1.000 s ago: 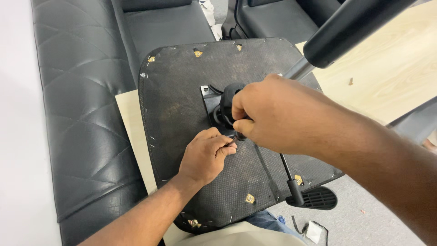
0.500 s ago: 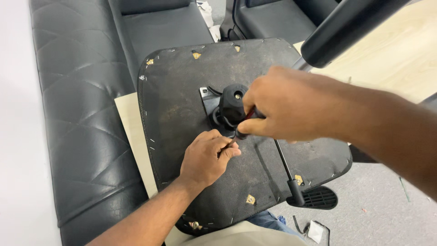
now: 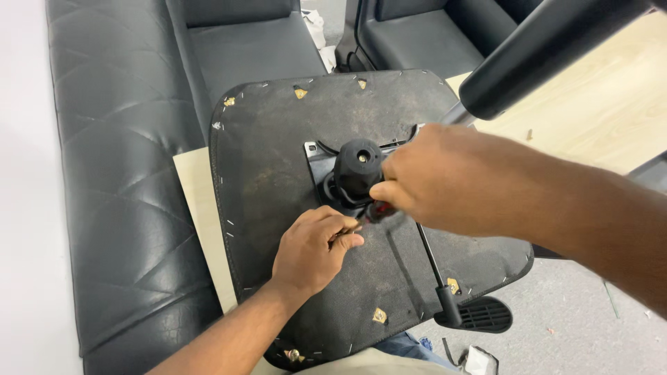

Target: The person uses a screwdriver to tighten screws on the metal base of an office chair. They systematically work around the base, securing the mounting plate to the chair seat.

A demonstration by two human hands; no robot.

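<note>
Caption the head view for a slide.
Both hands, left and right, work at the mechanism under an upturned chair seat.

Both forearms are bare from wrist to frame edge, with no sleeve, watch, ring, bracelet or glove on either. The left hand (image 3: 309,253) shows short, trimmed nails and plain knuckles. The right hand (image 3: 434,177), larger in view and slightly blurred, is likewise unadorned. Just below the upturned chair seat's (image 3: 278,160) near edge, blue denim trousers (image 3: 410,346) show.
</note>
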